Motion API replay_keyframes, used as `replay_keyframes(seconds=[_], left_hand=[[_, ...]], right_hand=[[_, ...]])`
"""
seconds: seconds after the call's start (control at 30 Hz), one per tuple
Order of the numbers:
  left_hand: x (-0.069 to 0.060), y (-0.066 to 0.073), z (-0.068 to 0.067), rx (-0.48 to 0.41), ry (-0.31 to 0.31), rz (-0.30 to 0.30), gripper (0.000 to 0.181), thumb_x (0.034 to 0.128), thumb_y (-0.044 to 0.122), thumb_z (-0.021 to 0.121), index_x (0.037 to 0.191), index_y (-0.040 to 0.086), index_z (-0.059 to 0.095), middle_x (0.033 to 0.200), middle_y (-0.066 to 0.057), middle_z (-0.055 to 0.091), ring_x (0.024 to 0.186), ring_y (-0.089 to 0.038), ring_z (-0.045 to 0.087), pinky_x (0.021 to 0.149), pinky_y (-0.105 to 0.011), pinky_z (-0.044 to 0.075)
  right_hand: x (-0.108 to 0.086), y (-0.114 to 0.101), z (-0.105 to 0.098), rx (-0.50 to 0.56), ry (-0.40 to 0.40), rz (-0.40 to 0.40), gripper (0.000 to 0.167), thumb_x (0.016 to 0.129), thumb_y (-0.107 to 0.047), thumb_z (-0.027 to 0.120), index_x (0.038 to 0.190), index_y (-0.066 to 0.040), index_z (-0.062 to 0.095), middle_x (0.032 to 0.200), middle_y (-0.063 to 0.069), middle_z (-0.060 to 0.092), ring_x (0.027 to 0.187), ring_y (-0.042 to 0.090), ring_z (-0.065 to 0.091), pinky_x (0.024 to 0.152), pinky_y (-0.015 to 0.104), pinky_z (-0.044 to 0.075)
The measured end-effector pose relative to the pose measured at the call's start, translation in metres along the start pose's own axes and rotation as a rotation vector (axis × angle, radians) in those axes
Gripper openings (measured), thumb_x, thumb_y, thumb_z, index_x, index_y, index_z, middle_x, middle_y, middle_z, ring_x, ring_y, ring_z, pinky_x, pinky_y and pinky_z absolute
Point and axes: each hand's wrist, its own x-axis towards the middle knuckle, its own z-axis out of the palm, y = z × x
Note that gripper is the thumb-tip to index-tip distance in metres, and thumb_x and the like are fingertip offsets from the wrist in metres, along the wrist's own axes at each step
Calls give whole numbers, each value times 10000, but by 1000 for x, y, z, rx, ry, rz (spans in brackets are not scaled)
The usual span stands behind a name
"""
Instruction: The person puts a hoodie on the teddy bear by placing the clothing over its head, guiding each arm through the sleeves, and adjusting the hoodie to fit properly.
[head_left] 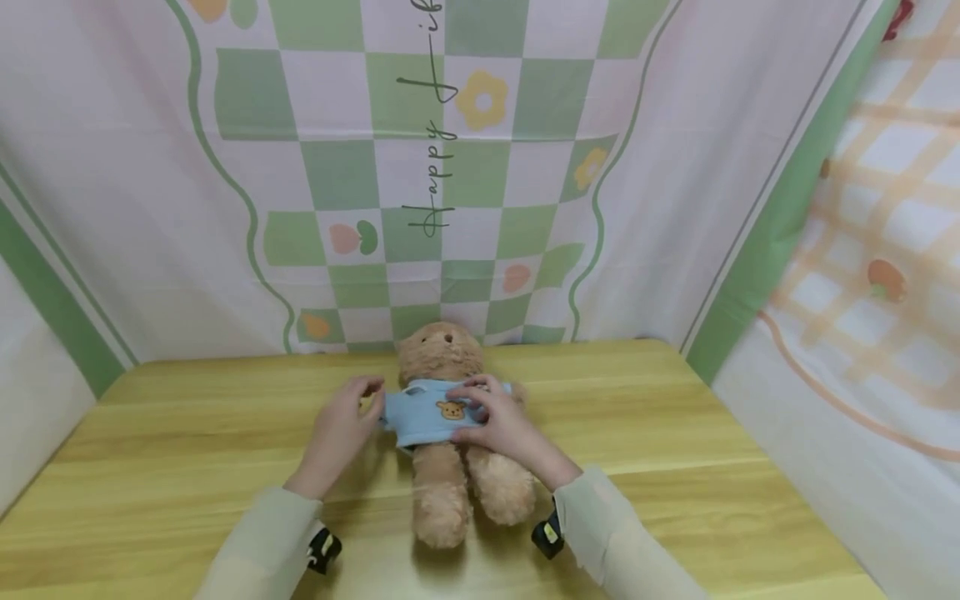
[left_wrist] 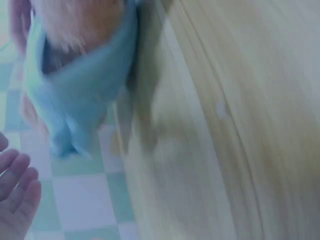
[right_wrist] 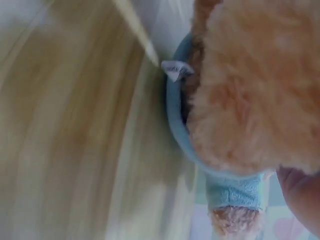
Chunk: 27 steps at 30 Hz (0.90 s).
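Note:
A light-brown teddy bear (head_left: 441, 500) in a light-blue shirt (head_left: 420, 417) lies on its back, head toward the checkered cloth. My right hand (head_left: 498, 421) holds the bear's body over the shirt, thumb and fingers spread around the small bear patch (head_left: 451, 410). My left hand (head_left: 343, 425) is beside the sleeve on the left, and the left wrist view shows its fingers (left_wrist: 20, 182) apart from that crumpled sleeve (left_wrist: 70, 135). No paw shows at this sleeve's end. In the right wrist view, a furry paw (right_wrist: 235, 220) sticks out of the other sleeve, and a white tag (right_wrist: 176, 69) hangs at the shirt hem.
The bear lies on a wood-grain table (head_left: 645, 467). A green-and-white checkered cloth (head_left: 408, 175) hangs behind the table's far edge, and an orange-checked cloth (head_left: 885, 208) hangs at the right. Black wrist cameras (head_left: 324, 550) sit at both cuffs.

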Motion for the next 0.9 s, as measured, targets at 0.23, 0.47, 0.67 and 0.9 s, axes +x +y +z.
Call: replay_keyframes(seconds=[0.23,0.47,0.67,0.9], left_hand=[[4,-15,2,11,-71,5,215,947,101,550,1060,-31,675,1019,-176,698,938,-283,661,808,-407,561],[2,-13,16,-65,-54,106,147,933,5,554,1010,-25,676,946,-154,697,825,-225,647,704,-339,535],[4,-11,19,-155,-84,40,178,964,41,520,1054,0,668,984,-148,696,841,-205,620,724,-318,503],[6,-11,14,-148,-145,-50,183,976,111,523,1056,7,651,873,-112,683,731,-134,556,647,-248,450]], right_hand=[[-6,11,-4,-47,-22,-132,437,867,-156,692,1295,-128,603,1466,165,363,1221,350,506,882,385,529],[-6,11,-5,-292,-71,-270,424,910,-96,617,1330,-134,574,1464,87,467,1358,340,412,1090,537,365],[-6,5,0,-250,-76,-222,391,954,-209,557,1342,-167,558,1382,58,527,1300,294,463,1060,512,400],[-1,-2,9,-264,21,-184,408,916,-363,617,1299,-224,604,1264,44,569,1168,234,547,943,425,489]])
